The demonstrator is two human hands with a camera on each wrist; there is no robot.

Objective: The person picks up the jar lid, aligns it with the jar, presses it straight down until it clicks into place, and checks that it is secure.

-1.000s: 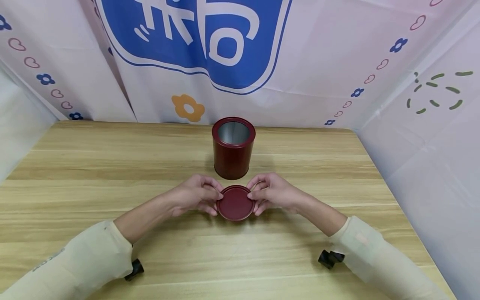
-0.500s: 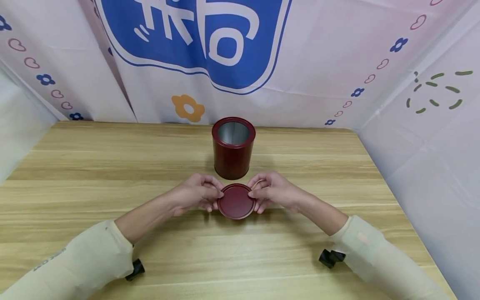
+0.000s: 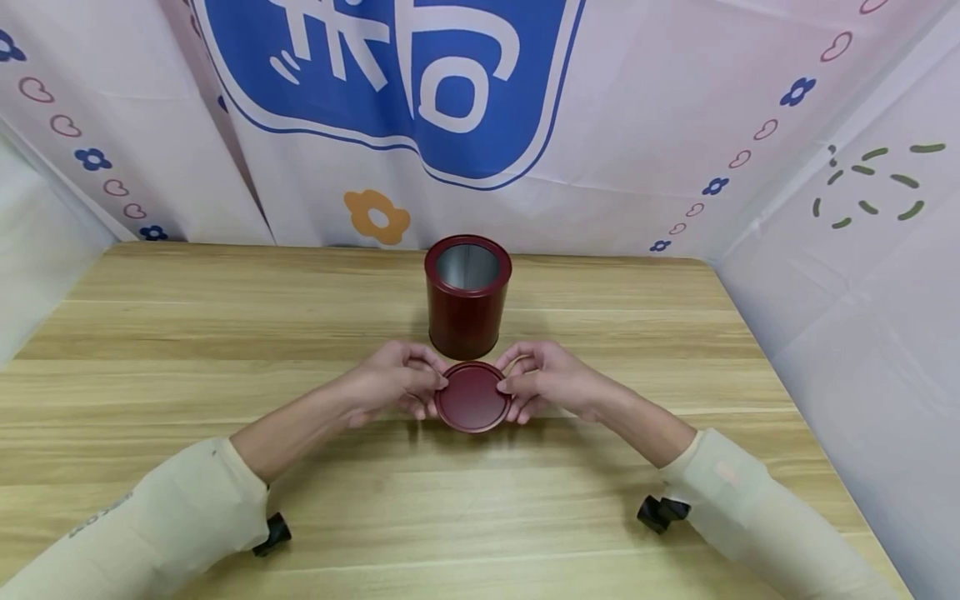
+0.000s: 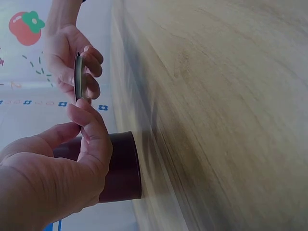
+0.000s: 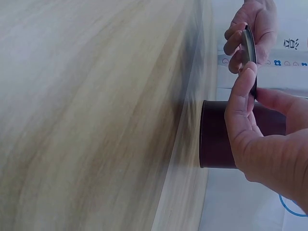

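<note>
Since a second ago the lid [image 3: 472,397] has risen off the table [image 3: 187,333] and edged nearer the can [image 3: 467,297] — it now hangs just in front of the can's base. The left hand [image 3: 393,385] and right hand [image 3: 546,382] pinch its opposite edges, thumbs on top, fingers curled beneath — forearms angled inward, sleeves low.

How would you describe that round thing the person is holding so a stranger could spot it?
On the wooden table, in front of the open dark red tin, the left hand and right hand pinch a lid between them. It is a flat, dark red disc, held clear of the tabletop.
</note>
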